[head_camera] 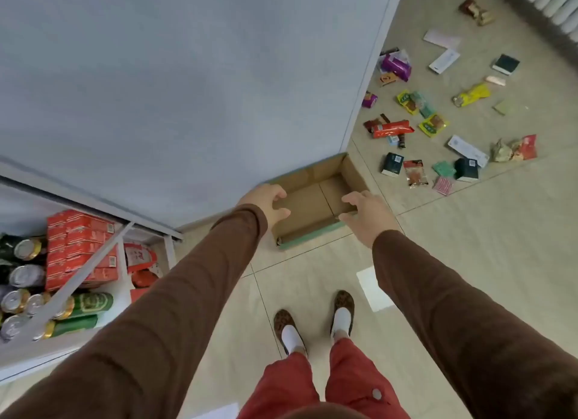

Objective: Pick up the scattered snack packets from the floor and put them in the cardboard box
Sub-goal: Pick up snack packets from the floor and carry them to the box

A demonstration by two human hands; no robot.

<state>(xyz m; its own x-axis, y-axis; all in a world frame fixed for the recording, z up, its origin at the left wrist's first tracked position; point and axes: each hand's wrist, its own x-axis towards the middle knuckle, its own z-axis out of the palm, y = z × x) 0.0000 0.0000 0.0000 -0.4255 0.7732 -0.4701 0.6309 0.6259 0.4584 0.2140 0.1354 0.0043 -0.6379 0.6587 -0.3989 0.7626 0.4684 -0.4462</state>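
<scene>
The cardboard box (316,200) sits on the floor (469,262), with its far end tucked under the edge of a big pale blue table (187,90). The box is open on top and nothing can be seen inside it. A green strip runs along its near side.

The left hand (269,204) is at the left wall of the box. Its fingers are curled and spread, with the thumb apart from them. I cannot tell if it touches the box. The right hand (366,215) is at the near right corner of the box. Its fingers are bent and a little apart, and they hold nothing.

The snack packets (438,121) lie scattered on the floor to the right of the box, past the table edge. There is a long red packet (392,129), a purple packet (396,64), a yellow packet (472,95) and some small dark boxes (392,164). The writing on them is too small to read.

Both arms wear brown sleeves (187,293). Below them are red trousers (312,387) and spotted slippers (312,321) with white socks.

On the left, under the table, a white shelf (93,262) holds red boxes (81,243) and green cans (84,306) lying on their sides. Their labels cannot be read. A white paper (372,289) lies on the floor near the right arm.
</scene>
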